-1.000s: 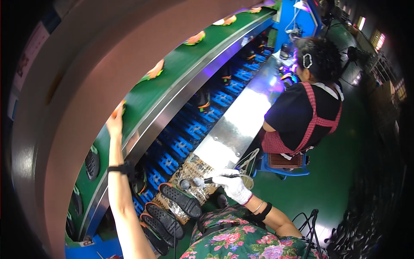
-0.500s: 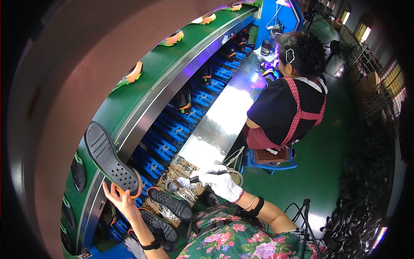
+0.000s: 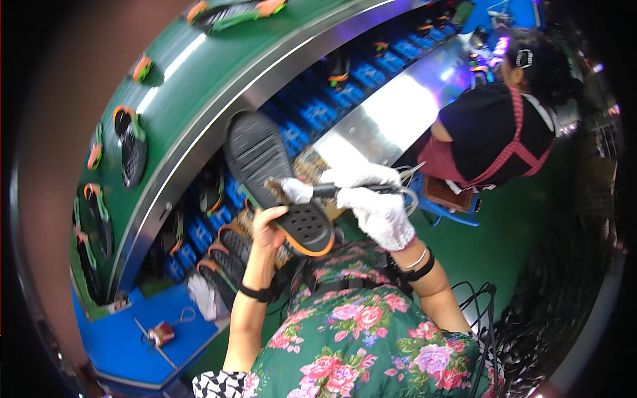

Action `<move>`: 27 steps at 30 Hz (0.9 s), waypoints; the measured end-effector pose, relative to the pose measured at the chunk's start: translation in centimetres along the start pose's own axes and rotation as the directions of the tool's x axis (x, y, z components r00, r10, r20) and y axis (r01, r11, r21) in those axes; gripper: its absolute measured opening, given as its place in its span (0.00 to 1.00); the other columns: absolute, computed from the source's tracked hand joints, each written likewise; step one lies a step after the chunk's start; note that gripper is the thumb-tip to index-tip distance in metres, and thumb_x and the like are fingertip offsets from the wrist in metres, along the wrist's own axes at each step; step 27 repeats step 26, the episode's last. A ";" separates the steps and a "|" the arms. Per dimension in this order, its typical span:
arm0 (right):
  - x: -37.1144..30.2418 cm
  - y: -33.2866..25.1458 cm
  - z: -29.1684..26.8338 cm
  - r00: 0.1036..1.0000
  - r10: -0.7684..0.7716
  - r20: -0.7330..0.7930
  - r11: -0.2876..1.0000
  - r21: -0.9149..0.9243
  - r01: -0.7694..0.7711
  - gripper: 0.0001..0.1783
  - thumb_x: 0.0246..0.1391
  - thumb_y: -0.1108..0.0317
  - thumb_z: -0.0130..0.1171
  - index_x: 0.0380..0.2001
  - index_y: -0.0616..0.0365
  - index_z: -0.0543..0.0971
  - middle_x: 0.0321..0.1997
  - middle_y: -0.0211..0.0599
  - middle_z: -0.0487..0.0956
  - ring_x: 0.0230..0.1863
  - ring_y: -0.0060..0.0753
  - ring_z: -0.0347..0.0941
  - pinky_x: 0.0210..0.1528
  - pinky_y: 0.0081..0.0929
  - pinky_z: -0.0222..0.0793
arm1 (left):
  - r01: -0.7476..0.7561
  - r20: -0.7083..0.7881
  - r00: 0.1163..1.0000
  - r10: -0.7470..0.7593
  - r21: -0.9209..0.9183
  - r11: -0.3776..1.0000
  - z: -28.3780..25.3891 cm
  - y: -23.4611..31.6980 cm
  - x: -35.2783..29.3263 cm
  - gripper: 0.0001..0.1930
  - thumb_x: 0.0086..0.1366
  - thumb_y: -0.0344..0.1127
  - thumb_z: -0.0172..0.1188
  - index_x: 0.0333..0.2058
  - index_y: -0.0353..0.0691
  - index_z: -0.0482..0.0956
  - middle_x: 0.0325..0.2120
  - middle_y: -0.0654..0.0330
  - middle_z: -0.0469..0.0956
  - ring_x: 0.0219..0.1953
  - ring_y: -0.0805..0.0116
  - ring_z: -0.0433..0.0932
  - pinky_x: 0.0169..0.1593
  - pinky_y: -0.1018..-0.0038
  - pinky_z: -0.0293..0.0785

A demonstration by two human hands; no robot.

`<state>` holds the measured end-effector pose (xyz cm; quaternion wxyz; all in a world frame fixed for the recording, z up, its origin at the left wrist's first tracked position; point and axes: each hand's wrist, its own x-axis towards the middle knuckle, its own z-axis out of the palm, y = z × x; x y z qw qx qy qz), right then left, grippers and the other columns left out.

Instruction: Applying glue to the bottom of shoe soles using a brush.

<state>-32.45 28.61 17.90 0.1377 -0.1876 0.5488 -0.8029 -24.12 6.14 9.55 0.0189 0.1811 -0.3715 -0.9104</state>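
My bare left hand (image 3: 267, 229) grips a black shoe sole (image 3: 255, 149) by its edge, thumb over the rim. The sole is tilted, with grooves at one end, small holes at the other and an orange-green edge. My right hand (image 3: 378, 209), in a white knitted glove, is closed round the dark handle of a brush (image 3: 325, 190). White wrapping covers the brush's neck, and a pale tube loops beside the glove. The brown bristles lie over the middle of the sole and seem to touch it. More black soles (image 3: 229, 260) lie below my left forearm.
A green conveyor belt (image 3: 179, 99) with orange-green soles curves along the left. Blue racks (image 3: 318, 114) and a metal bench (image 3: 385, 109) run beyond my hands. A co-worker (image 3: 491, 126) sits at the right. A white glove (image 3: 202, 295) lies near a blue platform (image 3: 126, 338).
My left hand has brought the sole right, away from the belt and in front of me. The brush has come up onto it. The whole view has shifted.
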 end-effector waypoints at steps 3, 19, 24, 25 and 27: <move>0.6 0.5 1.1 0.999 0.014 0.028 0.998 0.055 -0.016 0.12 0.47 0.84 0.68 0.38 0.68 0.85 0.46 0.48 0.87 0.50 0.41 0.85 0.51 0.31 0.81 | 0.144 0.272 0.961 -0.047 -0.350 0.926 -0.3 -1.6 -1.9 0.33 0.58 0.38 0.66 0.62 0.32 0.74 0.58 0.47 0.80 0.60 0.49 0.79 0.66 0.55 0.74; 0.9 0.4 2.2 0.941 -0.283 0.184 0.769 -0.542 0.337 0.08 0.49 0.83 0.70 0.34 0.67 0.87 0.35 0.42 0.87 0.33 0.28 0.83 0.38 0.26 0.77 | 0.281 0.289 0.953 -0.089 -0.740 0.610 5.7 -1.3 -3.8 0.66 0.51 0.95 0.32 0.68 0.39 0.65 0.49 0.39 0.80 0.45 0.39 0.84 0.51 0.46 0.81; 1.2 0.9 2.5 0.992 -0.125 0.034 0.925 -0.357 0.129 0.06 0.51 0.83 0.69 0.34 0.66 0.86 0.28 0.37 0.83 0.27 0.25 0.80 0.34 0.25 0.75 | 0.259 0.273 0.956 -0.110 -0.601 0.756 5.3 -2.0 -3.4 0.64 0.52 0.94 0.32 0.67 0.41 0.66 0.48 0.40 0.79 0.44 0.39 0.83 0.50 0.46 0.81; 1.4 0.6 2.2 0.985 -0.160 0.072 0.890 -0.422 0.175 0.05 0.52 0.83 0.69 0.34 0.66 0.86 0.28 0.37 0.83 0.27 0.25 0.80 0.34 0.25 0.75 | 0.265 0.289 0.951 -0.107 -0.589 0.763 5.2 -2.0 -3.4 0.64 0.52 0.94 0.32 0.67 0.41 0.66 0.47 0.41 0.79 0.44 0.39 0.83 0.50 0.45 0.81; 1.4 0.7 2.2 0.984 -0.161 0.069 0.890 -0.421 0.175 0.05 0.52 0.83 0.69 0.34 0.66 0.86 0.28 0.37 0.83 0.27 0.25 0.80 0.34 0.25 0.75 | 0.218 0.378 0.926 -0.019 -0.491 0.843 4.7 -2.4 -3.1 0.54 0.62 0.87 0.33 0.66 0.46 0.71 0.56 0.51 0.80 0.49 0.42 0.81 0.55 0.45 0.77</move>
